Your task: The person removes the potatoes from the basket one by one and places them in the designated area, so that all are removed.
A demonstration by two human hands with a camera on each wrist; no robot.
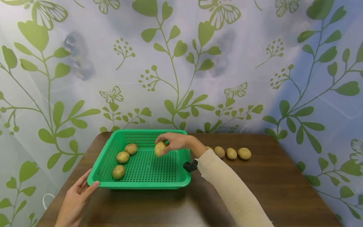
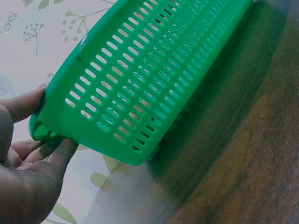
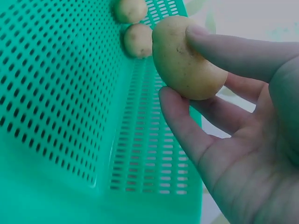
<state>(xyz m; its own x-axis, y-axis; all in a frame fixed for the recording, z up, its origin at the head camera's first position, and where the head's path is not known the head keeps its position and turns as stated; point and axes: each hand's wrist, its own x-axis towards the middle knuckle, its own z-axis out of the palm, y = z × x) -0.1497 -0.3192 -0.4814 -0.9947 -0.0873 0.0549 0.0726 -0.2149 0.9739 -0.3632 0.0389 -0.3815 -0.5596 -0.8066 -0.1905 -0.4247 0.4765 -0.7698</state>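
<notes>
A potato (image 1: pixel 160 148) is held by my right hand (image 1: pixel 174 141) over the right half of a green plastic basket (image 1: pixel 139 184). In the right wrist view the thumb and fingers grip this potato (image 3: pixel 187 60) from opposite sides. My left hand (image 1: pixel 76 199) grips the basket's near left corner. The left wrist view shows the thumb on the outer side of the rim (image 2: pixel 39 112) and the fingers curled beneath it. Inside the basket, along its left side, lie three potatoes (image 1: pixel 118 172).
Right of the basket, several more potatoes (image 1: pixel 231 153) stand in a row on the brown wooden table (image 1: pixel 255 183), one partly hidden by the right forearm. A patterned curtain (image 1: pixel 181 78) hangs behind the table. A black wrist device (image 1: pixel 190 166) sits at the right cuff.
</notes>
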